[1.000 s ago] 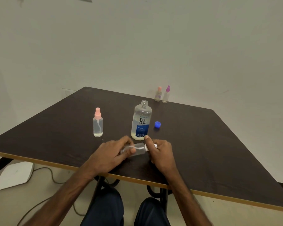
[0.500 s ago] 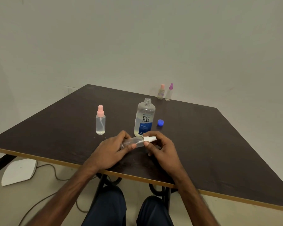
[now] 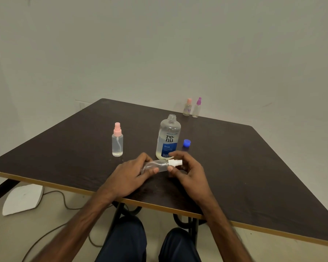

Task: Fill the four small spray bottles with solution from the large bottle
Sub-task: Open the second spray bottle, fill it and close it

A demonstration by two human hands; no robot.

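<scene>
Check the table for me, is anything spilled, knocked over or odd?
No spill shows. The large bottle stands uncapped, its blue cap loose beside it. The white-topped spray bottle lies sideways, gripped by the left hand and right hand.

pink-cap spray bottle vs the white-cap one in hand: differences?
Cap: the pink-capped bottle has a pink sprayer, the white-capped bottle a white one. Pose: the pink-capped bottle stands upright on the table, untouched; the white-capped bottle lies nearly level, left hand gripping its body, right hand pinching its sprayer. Both are small and clear.
</scene>
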